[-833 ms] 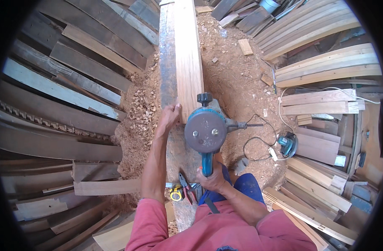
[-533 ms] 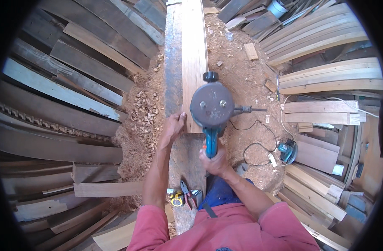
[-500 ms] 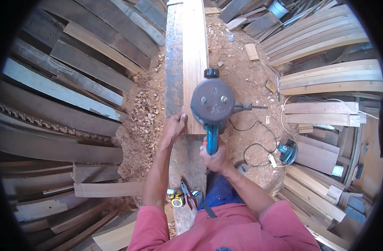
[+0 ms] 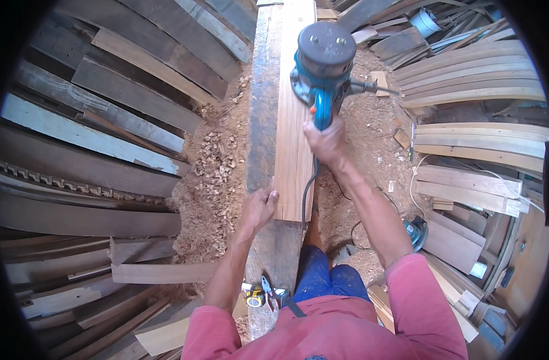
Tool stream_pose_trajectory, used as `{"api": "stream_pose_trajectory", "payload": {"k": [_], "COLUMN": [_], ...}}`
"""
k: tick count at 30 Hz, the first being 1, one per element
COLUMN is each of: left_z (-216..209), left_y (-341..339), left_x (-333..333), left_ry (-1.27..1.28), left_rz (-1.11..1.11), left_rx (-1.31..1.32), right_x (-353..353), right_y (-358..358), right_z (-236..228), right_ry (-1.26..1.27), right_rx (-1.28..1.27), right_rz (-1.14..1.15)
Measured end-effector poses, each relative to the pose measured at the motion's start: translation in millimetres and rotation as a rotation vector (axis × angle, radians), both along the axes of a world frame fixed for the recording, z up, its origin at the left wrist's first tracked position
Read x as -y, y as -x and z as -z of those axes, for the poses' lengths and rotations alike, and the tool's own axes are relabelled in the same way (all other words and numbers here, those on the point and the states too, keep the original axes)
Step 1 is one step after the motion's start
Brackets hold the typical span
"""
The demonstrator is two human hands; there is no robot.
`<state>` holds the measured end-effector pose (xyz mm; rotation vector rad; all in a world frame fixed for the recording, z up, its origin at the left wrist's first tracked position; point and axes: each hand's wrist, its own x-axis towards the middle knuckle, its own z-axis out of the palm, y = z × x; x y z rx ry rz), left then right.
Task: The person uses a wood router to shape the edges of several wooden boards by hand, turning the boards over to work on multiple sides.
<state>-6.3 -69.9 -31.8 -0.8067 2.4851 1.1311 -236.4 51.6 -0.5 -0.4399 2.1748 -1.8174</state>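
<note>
A pale wooden board [image 4: 293, 171] lies lengthwise on a worn, grey-stained bench plank [image 4: 263, 132]. My right hand [image 4: 326, 139] is closed round the rear handle of a teal router [image 4: 326, 60] with a round dark top. The router stands over the far part of the board, and a metal rod juts from its right side. At the board's left edge, close to its near end, my left hand [image 4: 261, 207] grips the edge with the thumb nearest the wood. The router's cord [image 4: 311, 191] hangs down beside the board. The bit is hidden under the router.
Pliers [image 4: 268, 293] and a yellow tape measure [image 4: 254, 296] lie on the bench near my body. Boards [image 4: 100, 162] are stacked along the left, more timber [image 4: 478, 135] along the right. Shavings [image 4: 217, 150] cover the floor. A second teal power tool [image 4: 416, 233] sits at right.
My right hand has pushed the router away from me along the board, and the cord now trails beside the board's right edge. My left hand stays by the near end.
</note>
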Motion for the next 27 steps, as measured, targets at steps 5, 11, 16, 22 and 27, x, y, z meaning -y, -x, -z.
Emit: {"api": "stream_pose_trajectory", "payload": {"k": [5, 11, 16, 22, 27], "left_z": [-4, -9, -3, 22, 35], "left_y": [0, 4, 1, -10, -6], "left_x": [1, -1, 1, 4, 0], "left_ry": [-0.033, -0.089, -0.064, -0.09, -0.156], "left_rz": [-0.001, -0.049, -0.025, -0.026, -0.05], "left_rx": [0.022, 0.01, 0.038, 0.043, 0.008], "right_x": [23, 42, 38, -5, -63], "right_y": [72, 114, 98, -16, -144], "right_z": [5, 22, 19, -6, -18], "right_ry": [0.084, 0.121, 0.135, 0.014, -0.066], "right_rx": [-0.026, -0.122, -0.127, -0.149, 0.154], "right_rz": [-0.059, 0.046, 0.069, 0.07, 0.016]}}
